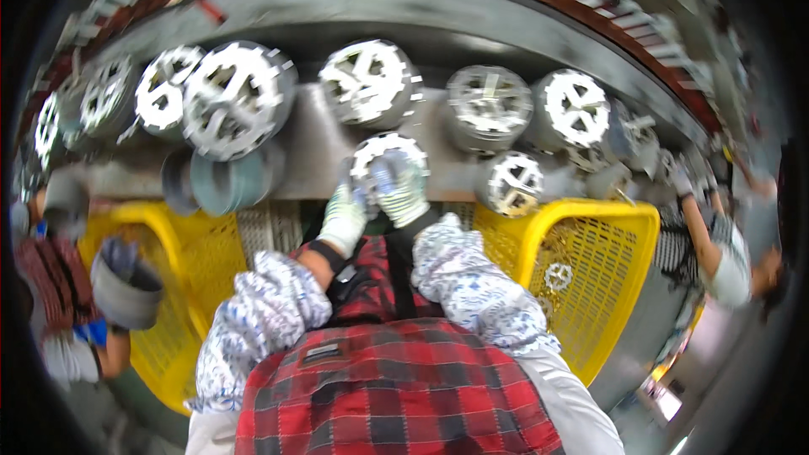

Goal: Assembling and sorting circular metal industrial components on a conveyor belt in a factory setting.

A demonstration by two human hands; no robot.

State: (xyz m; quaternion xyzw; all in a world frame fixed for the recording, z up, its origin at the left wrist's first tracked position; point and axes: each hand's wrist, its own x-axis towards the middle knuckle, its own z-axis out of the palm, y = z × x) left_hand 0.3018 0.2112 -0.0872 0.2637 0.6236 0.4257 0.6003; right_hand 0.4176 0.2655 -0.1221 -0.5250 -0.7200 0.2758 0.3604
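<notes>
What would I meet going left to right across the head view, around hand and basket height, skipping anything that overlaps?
Left yellow basket, left gloved hand, right gloved hand, right yellow basket, co-worker on the right.

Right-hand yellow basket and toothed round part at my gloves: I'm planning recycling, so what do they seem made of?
Yellow basket: probably moulded plastic, slightly glossy, judging by its even colour and perforated walls. Toothed round part: likely bare metal, shiny; its face glares silver-white, but blur leaves the exact metal open.
</notes>
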